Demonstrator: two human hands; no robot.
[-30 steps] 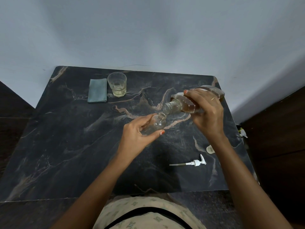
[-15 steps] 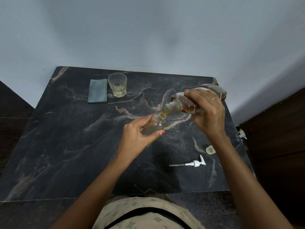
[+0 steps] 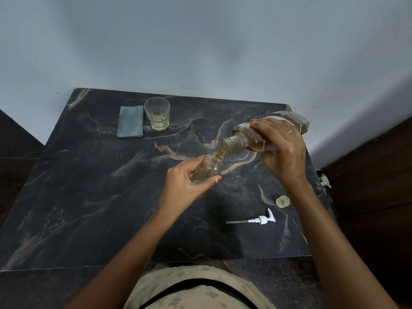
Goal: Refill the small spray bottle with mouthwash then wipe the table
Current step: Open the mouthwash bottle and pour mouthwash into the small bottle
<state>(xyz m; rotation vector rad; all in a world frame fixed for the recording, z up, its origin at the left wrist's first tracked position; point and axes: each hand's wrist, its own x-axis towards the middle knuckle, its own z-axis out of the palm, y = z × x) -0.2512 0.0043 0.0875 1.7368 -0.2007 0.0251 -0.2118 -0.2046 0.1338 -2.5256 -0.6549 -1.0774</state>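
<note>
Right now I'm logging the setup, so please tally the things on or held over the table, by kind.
Bottles: 2 (small spray bottle, mouthwash bottle)
Glass: 1
Cloth: 1
Pump head: 1
Cap: 1
Total: 6

The person wears a pale cream garment (image 3: 200, 272) printed with small muted green flower motifs and crossed by a curved black band (image 3: 196, 281). Both forearms are bare. The nails carry orange-red polish, seen on the left hand (image 3: 185, 184) thumb and a right hand (image 3: 283, 150) fingertip. A thin ring (image 3: 289, 131) circles one right finger.
</note>
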